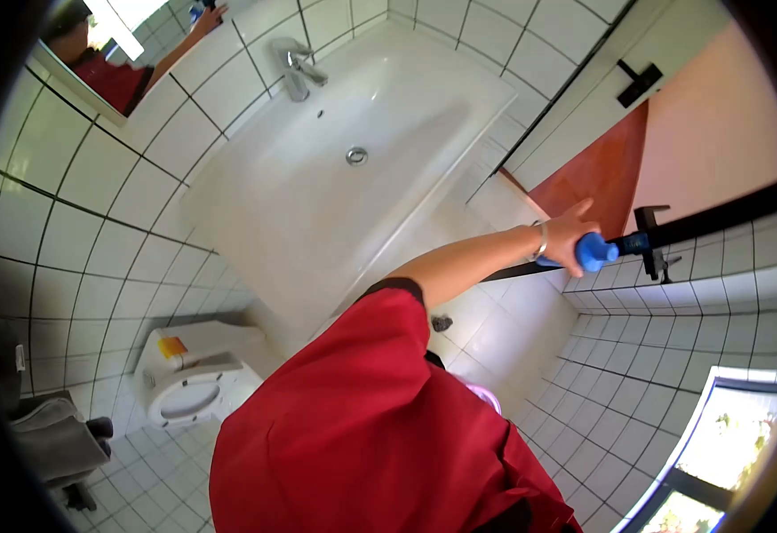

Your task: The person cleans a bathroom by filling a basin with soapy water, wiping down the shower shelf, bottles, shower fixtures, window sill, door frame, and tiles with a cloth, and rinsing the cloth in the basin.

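The sink [406, 195] lies across the upper middle of the view, ahead of the wearer, set against the tiled wall [95, 164]. The faucet [296, 75] stands on its far rim, with the drain [357, 156] in the basin to the faucet's lower right. The mirror [104, 93] hangs on the wall left of the faucet. Below and left of the sink is the toilet [188, 391]; towels [55, 440] hang farther left. The bar [726, 213] runs right of the sink, with a handle [650, 244] on it. The window [730, 435] is in the lower right, and the floor [473, 324] lies between the sink and the right-hand tiles.
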`<state>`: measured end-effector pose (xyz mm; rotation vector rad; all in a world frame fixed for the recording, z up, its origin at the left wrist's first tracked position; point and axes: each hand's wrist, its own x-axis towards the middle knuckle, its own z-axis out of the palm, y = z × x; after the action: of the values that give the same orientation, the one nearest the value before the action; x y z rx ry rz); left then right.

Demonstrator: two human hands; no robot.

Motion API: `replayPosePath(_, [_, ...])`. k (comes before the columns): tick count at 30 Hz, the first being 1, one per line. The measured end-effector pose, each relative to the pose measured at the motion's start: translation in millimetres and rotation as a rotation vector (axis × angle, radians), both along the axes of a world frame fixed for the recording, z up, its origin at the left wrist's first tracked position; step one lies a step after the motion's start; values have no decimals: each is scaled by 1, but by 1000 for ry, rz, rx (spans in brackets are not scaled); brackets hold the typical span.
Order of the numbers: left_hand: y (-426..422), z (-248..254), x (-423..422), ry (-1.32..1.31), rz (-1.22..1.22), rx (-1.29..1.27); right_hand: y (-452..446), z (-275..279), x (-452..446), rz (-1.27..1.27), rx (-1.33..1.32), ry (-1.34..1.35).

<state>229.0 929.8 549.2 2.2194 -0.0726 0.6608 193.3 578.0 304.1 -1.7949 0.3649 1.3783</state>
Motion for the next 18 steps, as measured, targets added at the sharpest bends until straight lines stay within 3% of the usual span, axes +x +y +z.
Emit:
replayPosePath(8, [32,6,54,60,-44,-23,92,-3,44,175,-49,-21])
replayPosePath(10, [35,-5,59,44,53,-10,105,-4,49,215,-72,-22])
replayPosePath(14, [42,-22,79,-17,-184,-110,129,-7,59,279,-104,-20])
replayPosePath(16, [34,-25,79,24,-418,-296,136,-10,63,308,-120,-23])
replayPosePath(18, [13,-30,83,-3,-439,-143,141,-13,66,336,-131,-24])
